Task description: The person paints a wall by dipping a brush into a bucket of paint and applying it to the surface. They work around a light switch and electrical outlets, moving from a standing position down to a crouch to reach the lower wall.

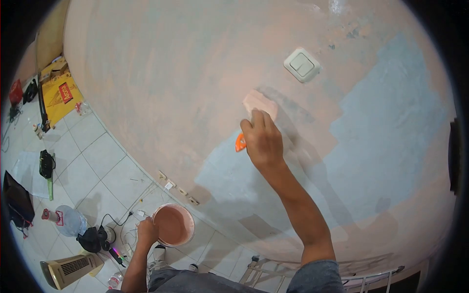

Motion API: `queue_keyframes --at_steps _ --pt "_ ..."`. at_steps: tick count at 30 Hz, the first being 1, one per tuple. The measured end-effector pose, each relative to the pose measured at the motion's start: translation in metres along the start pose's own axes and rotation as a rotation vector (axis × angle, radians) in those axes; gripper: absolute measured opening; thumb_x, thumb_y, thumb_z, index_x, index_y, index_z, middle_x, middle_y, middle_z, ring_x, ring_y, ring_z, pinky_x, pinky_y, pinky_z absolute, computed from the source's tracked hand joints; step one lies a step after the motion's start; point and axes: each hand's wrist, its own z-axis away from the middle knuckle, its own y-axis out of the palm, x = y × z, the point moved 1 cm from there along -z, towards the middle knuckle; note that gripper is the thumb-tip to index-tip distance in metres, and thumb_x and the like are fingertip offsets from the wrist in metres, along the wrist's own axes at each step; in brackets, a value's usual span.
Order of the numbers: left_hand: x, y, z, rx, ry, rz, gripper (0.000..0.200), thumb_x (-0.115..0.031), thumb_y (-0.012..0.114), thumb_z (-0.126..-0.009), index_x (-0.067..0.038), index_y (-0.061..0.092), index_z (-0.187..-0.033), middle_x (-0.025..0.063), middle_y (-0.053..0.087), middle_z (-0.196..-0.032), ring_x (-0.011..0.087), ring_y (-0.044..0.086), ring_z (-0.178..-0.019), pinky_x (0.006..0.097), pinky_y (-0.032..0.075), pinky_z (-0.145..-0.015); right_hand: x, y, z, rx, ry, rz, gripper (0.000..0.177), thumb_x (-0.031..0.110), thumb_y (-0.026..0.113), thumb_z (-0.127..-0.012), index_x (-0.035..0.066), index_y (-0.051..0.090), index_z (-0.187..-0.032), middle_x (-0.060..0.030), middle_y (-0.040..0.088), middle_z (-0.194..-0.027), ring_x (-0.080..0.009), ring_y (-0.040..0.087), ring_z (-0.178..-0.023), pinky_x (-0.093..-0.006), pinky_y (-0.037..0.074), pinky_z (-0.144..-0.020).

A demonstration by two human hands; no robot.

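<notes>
My right hand is closed around a wide paintbrush, its pale pink, paint-covered head against the wall. Part of the brush's orange handle shows beside my fingers; the rest is hidden in the hand. Pink paint covers much of the wall, with a light blue-grey area below and right of the brush. At lower left, my left hand grips the rim of a round paint bucket. Reddish-brown-looking liquid paint is inside the bucket.
A white light switch is right of the brush. Wall sockets line the wall's lower edge. A metal ladder stands below. On the tiled floor are cables, a clear water bottle, a beige heater-like appliance and yellow cardboard.
</notes>
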Motion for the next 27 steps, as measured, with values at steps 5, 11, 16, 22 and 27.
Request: queue_keyframes --at_steps 5,11,16,22,27 --pt "0.002 -0.003 0.0 0.072 -0.05 0.009 0.024 -0.013 0.056 -0.074 0.009 0.059 -0.084 0.0321 0.062 -0.08 0.0446 0.063 -0.079 0.05 0.05 -0.074 -0.026 -0.007 -0.024 -0.139 0.068 0.062 0.015 0.005 0.062 -0.065 0.006 0.047 -0.062 -0.0096 0.05 -0.08 -0.0244 0.054 -0.078 -0.0322 0.047 -0.069" --pt "-0.004 -0.008 0.001 0.046 -0.051 -0.001 0.024 -0.013 0.055 -0.075 0.009 0.059 -0.083 0.0323 0.062 -0.081 0.0455 0.062 -0.079 0.0503 0.05 -0.074 -0.008 -0.002 -0.003 0.032 0.041 -0.061 0.013 0.005 0.062 -0.066 0.005 0.05 -0.064 -0.0123 0.053 -0.085 -0.0263 0.056 -0.084 -0.0323 0.049 -0.073" --pt "-0.002 -0.007 -0.001 0.067 -0.052 0.0 0.022 -0.012 0.056 -0.075 0.009 0.059 -0.082 0.0314 0.062 -0.079 0.0455 0.062 -0.077 0.0505 0.05 -0.072 -0.028 0.002 -0.019 -0.066 0.084 0.075 0.01 0.004 0.062 -0.067 0.005 0.053 -0.066 -0.0138 0.056 -0.091 -0.0273 0.057 -0.085 -0.0343 0.049 -0.079" --pt "-0.002 -0.007 0.0 0.045 -0.036 -0.014 0.021 -0.011 0.056 -0.075 0.009 0.058 -0.082 0.0307 0.062 -0.078 0.0452 0.062 -0.076 0.0503 0.05 -0.071 0.033 0.039 0.048 0.198 -0.143 -0.074 0.005 0.013 0.062 -0.07 0.009 0.062 -0.074 -0.0123 0.058 -0.091 -0.0261 0.055 -0.09 -0.0365 0.049 -0.078" --pt "0.001 -0.003 0.001 0.069 -0.064 0.02 0.022 -0.013 0.056 -0.076 0.009 0.058 -0.083 0.0304 0.062 -0.08 0.0446 0.063 -0.077 0.0498 0.05 -0.072 0.037 0.043 0.054 0.342 0.035 -0.46 0.008 0.006 0.061 -0.07 0.01 0.061 -0.077 -0.0065 0.057 -0.092 -0.0244 0.057 -0.087 -0.0355 0.051 -0.073"
